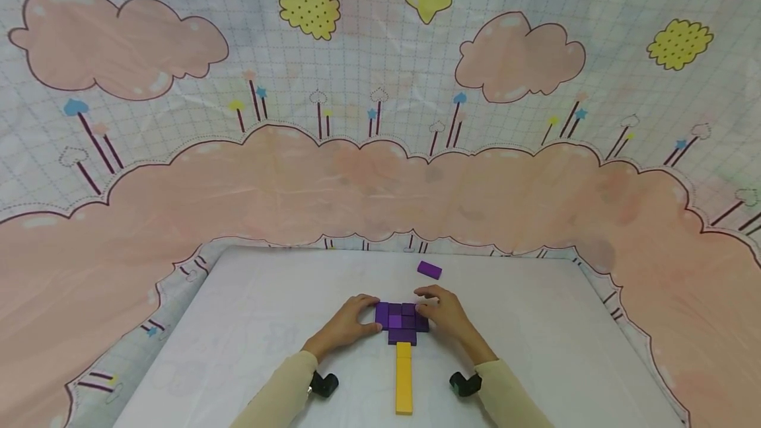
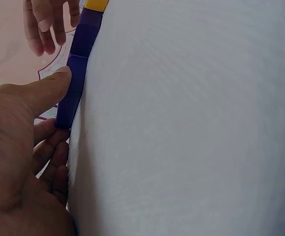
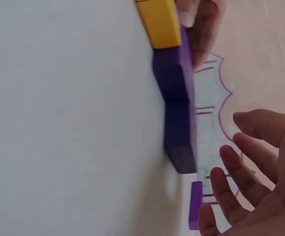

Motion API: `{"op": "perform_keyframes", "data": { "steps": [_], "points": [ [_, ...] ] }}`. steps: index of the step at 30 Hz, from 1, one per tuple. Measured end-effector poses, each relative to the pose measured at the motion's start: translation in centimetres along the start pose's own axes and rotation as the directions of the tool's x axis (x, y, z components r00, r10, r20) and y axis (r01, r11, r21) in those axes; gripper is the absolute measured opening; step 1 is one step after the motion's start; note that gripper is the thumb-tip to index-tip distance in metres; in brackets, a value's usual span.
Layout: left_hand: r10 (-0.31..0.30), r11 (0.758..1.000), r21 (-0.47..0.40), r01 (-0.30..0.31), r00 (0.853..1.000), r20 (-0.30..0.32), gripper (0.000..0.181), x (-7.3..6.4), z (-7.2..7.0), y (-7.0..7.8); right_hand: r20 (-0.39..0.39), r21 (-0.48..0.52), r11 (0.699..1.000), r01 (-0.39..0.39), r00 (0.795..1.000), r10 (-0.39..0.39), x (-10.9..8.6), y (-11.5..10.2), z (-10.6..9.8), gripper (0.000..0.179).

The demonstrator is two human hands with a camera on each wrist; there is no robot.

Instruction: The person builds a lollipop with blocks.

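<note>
Several purple blocks [image 1: 401,336] lie joined in a flat cluster on the white tabletop. My left hand [image 1: 345,327] is at the cluster's left side. Its thumb and fingers pinch the ends of the leftmost purple block [image 1: 382,317], seen closely in the left wrist view as a dark block [image 2: 69,110]. My right hand [image 1: 448,314] hovers by the cluster's right side, and the right wrist view shows its fingers loosely spread and holding nothing. Yellow blocks [image 1: 403,388] form a narrow strip running from the cluster toward me.
A single purple block [image 1: 429,270] lies beyond the cluster, near the back of the white table [image 1: 267,283]. Behind the table hangs a cloth [image 1: 380,190] printed with clouds and stars. Black wrist cameras are worn at both sleeves.
</note>
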State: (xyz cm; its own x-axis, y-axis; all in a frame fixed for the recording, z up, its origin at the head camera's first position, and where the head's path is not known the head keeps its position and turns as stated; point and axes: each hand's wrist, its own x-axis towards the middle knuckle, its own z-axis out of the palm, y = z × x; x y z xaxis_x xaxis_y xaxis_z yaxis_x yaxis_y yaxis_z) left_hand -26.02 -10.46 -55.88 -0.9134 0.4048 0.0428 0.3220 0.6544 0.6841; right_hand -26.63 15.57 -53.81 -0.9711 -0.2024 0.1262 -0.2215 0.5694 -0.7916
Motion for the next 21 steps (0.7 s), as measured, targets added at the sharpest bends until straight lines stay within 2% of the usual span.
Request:
{"op": "perform_keyframes", "data": {
  "steps": [3,11,21],
  "points": [
    [0.008,1.000,0.005,-0.008,1.000,-0.002,0.059,0.0,-0.1,0.0,-0.029,0.022,1.000,0.004,1.000,-0.004,0.2,-0.4,-0.7,0.030],
    [0.015,1.000,0.006,-0.015,1.000,-0.002,0.059,-0.1,0.0,-0.1,-0.086,-0.003,1.000,0.025,0.996,-0.025,0.7,-1.4,-2.6,0.029],
    [0.029,1.000,-0.006,-0.029,1.000,-0.007,0.060,-0.1,0.0,0.0,-0.132,-0.021,0.999,0.047,0.990,-0.049,2.3,-1.2,-4.7,0.030]
  ]
}}
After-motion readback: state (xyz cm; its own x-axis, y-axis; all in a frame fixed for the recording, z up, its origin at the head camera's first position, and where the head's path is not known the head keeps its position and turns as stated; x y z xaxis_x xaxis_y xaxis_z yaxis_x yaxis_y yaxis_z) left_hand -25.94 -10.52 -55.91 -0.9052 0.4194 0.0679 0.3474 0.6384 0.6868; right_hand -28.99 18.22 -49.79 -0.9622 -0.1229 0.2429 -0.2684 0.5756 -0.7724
